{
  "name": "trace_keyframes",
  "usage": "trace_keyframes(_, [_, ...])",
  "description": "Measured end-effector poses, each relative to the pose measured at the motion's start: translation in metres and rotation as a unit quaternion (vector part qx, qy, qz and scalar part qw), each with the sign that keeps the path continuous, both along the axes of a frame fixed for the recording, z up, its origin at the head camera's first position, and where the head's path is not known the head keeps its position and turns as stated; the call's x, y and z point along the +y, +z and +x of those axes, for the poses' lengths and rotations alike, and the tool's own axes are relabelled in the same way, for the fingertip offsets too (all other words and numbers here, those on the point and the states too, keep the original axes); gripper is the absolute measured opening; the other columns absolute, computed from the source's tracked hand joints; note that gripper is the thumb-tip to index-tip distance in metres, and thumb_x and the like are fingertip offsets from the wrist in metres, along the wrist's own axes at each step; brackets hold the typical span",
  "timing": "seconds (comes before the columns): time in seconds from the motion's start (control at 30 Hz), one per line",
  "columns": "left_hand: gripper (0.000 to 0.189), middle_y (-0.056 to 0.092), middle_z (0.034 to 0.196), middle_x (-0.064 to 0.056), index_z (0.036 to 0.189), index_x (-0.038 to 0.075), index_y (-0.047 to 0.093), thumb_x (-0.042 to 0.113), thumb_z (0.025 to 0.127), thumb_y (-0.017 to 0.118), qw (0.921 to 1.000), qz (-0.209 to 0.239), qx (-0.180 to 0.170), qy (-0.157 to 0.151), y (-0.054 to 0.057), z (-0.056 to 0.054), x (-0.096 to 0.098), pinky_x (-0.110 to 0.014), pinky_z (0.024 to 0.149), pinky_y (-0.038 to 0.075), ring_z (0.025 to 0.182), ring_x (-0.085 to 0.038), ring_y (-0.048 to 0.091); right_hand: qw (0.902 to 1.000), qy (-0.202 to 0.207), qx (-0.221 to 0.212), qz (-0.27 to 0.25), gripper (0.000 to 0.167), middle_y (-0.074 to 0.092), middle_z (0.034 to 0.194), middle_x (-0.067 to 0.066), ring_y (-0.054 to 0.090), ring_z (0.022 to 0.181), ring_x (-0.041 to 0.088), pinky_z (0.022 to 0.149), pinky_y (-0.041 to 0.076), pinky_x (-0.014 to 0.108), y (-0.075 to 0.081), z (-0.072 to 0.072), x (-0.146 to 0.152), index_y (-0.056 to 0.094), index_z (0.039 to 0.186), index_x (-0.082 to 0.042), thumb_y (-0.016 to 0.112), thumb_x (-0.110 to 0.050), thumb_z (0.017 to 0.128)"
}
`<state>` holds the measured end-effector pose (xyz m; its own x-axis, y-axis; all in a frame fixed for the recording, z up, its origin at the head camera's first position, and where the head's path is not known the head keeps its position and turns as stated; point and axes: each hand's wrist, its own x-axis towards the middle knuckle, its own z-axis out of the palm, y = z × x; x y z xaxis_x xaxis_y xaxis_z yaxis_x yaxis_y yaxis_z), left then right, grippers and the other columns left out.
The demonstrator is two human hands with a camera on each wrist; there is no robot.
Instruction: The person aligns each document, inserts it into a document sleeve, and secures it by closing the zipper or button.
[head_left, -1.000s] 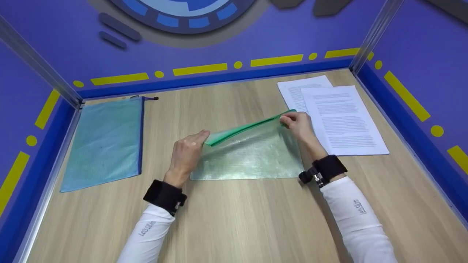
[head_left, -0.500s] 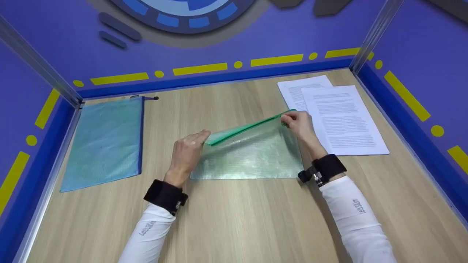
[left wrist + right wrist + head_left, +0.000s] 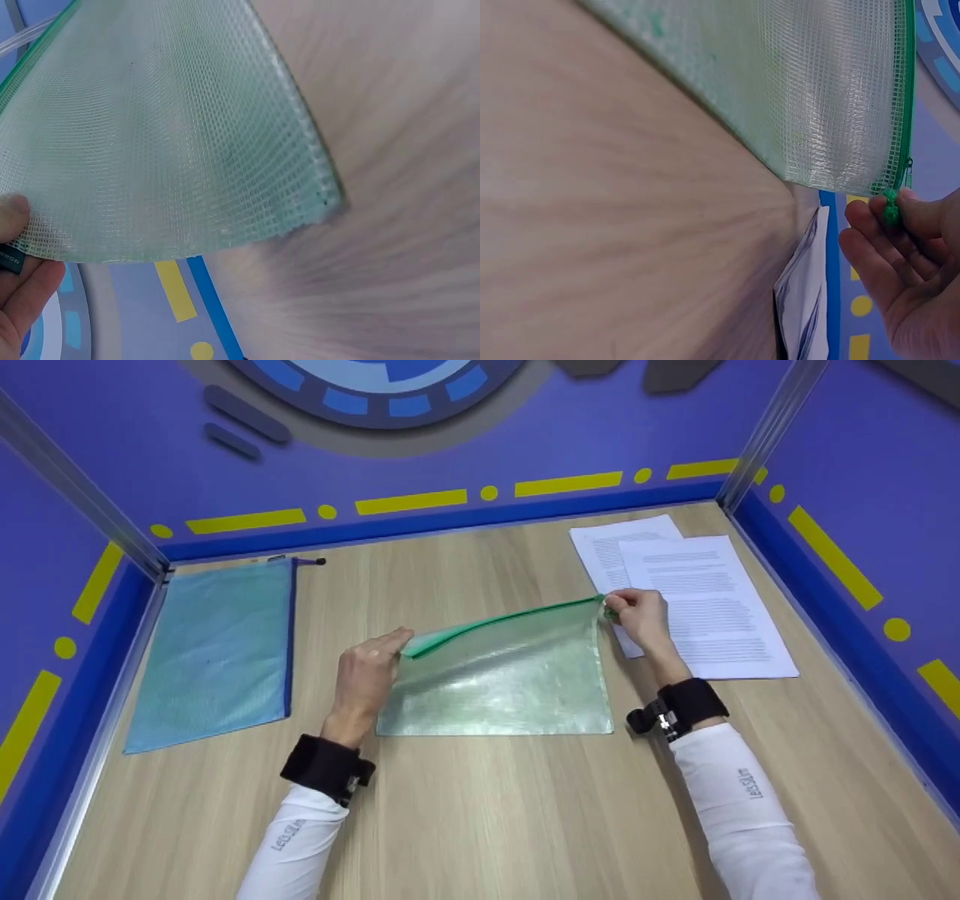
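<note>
A see-through green mesh zipper pouch (image 3: 502, 690) has its near edge low over the table and its green zipper edge raised. My left hand (image 3: 367, 673) pinches its left side near the top corner; in the left wrist view the thumb (image 3: 12, 216) presses on the mesh, with a dark label beside it. At the top right corner my right hand (image 3: 640, 619) pinches the zipper's pull. In the right wrist view, the zipper slider (image 3: 908, 162) sits at that end of the zipper, and a green knotted cord (image 3: 890, 208) shows between the fingers.
A blue zipper pouch (image 3: 214, 652) lies flat at the left, its pull tab (image 3: 309, 561) pointing right. Two stacks of printed paper (image 3: 705, 607) overlap at the back right, partly behind the right hand. Blue-purple panels (image 3: 465, 457) wall the wooden table (image 3: 480, 817).
My right hand has moved right and a little nearer, my left hand slightly left. The pouch has shifted slightly left and nearer; its zipper edge is stretched longer and its right corner is lower.
</note>
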<state>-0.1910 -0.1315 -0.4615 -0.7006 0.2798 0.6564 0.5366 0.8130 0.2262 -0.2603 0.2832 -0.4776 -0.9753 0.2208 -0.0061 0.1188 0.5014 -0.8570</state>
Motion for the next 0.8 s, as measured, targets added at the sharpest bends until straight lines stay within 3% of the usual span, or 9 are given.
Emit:
trace_keyframes(0.27, [0.032,0.077,0.103,-0.01,0.105,0.007,0.077,-0.014,0.086,0.063,0.9996,0.02,-0.004,0.02,0.0,-0.001,-0.005,-0.034,0.069,0.061,0.088,-0.026,0.076,0.9998,-0.02,0.0,0.005,0.028,0.072,0.102,0.018,0.06,0.07,-0.003,0.063,0.05,0.009,-0.004,-0.001,0.005,0.071,0.114,0.005,0.06,-0.016,0.098])
trace_keyframes(0.37, [0.031,0.077,0.103,-0.011,0.106,0.006,0.077,-0.013,0.086,0.063,0.9995,0.024,-0.007,0.021,0.0,-0.001,-0.007,-0.035,0.07,0.062,0.089,-0.026,0.076,0.9987,-0.012,0.02,0.044,0.027,0.073,0.106,0.02,0.065,0.08,0.009,0.069,0.049,0.013,-0.006,0.001,0.004,0.072,0.114,0.002,0.06,-0.017,0.098])
trace_keyframes(0.47, [0.031,0.078,0.102,-0.011,0.105,0.006,0.077,-0.013,0.086,0.063,0.999,0.038,-0.005,0.023,0.001,-0.002,-0.01,-0.037,0.071,0.062,0.09,-0.026,0.076,0.9947,0.002,0.069,0.076,0.029,0.072,0.115,0.022,0.069,0.1,0.025,0.084,0.053,0.027,-0.006,0.003,0.002,0.07,0.118,0.001,0.062,-0.018,0.097])
trace_keyframes(0.57, [0.031,0.078,0.101,-0.011,0.104,0.006,0.078,-0.014,0.085,0.063,0.9985,0.049,0.0,0.024,0.004,-0.004,-0.013,-0.038,0.072,0.062,0.09,-0.027,0.076,0.9869,0.039,0.125,0.094,0.036,0.067,0.126,0.024,0.063,0.119,0.037,0.101,0.049,0.044,-0.004,0.006,-0.004,0.065,0.126,0.001,0.065,-0.019,0.096])
trace_keyframes(0.63, [0.032,0.078,0.101,-0.011,0.103,0.007,0.078,-0.014,0.085,0.062,0.9983,0.053,0.001,0.024,0.005,-0.005,-0.014,-0.039,0.072,0.062,0.09,-0.027,0.076,0.9794,0.076,0.15,0.112,0.042,0.063,0.132,0.023,0.057,0.127,0.039,0.108,0.044,0.049,0.0,0.008,-0.011,0.062,0.131,0.0,0.066,-0.023,0.096])
trace_keyframes(0.8, [0.032,0.078,0.102,-0.011,0.104,0.007,0.078,-0.014,0.086,0.062,0.9983,0.053,-0.008,0.021,0.009,-0.007,-0.013,-0.039,0.073,0.062,0.091,-0.027,0.076,0.954,0.19,0.153,0.174,0.055,0.057,0.141,0.02,0.051,0.134,0.037,0.114,0.038,0.051,0.01,0.013,-0.032,0.054,0.141,-0.006,0.063,-0.036,0.096])
